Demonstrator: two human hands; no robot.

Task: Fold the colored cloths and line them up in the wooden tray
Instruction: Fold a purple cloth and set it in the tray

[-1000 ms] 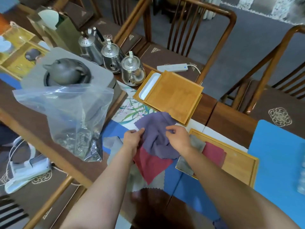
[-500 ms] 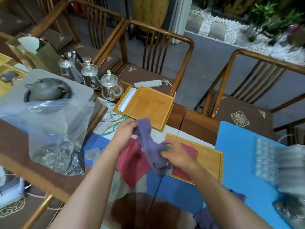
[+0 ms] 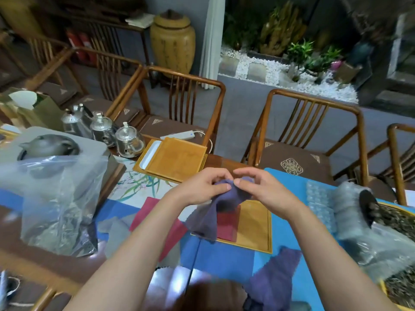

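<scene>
A purple cloth (image 3: 205, 217) hangs in the air above the table, pinched at its top edge by my left hand (image 3: 202, 187) and my right hand (image 3: 262, 187), held close together. Below it lies the wooden tray (image 3: 253, 225) with a folded red cloth (image 3: 226, 225) inside at its left. Left of the tray a loose red cloth (image 3: 155, 212) lies spread on the table, with a grey cloth (image 3: 116, 230) beside it. A second purple cloth (image 3: 274, 277) lies near the front edge.
A clear plastic bag (image 3: 56, 198) stands at the left by a grey teapot (image 3: 48, 144). Three metal teapots (image 3: 103, 131) and another wooden tray (image 3: 177, 160) sit further back. Bubble wrap (image 3: 350, 209) covers items at the right. Wooden chairs (image 3: 310, 135) line the far side.
Both hands have lifted the purple cloth off the table and brought its top edge together above the tray. The camera has tilted up, showing more of the room.
</scene>
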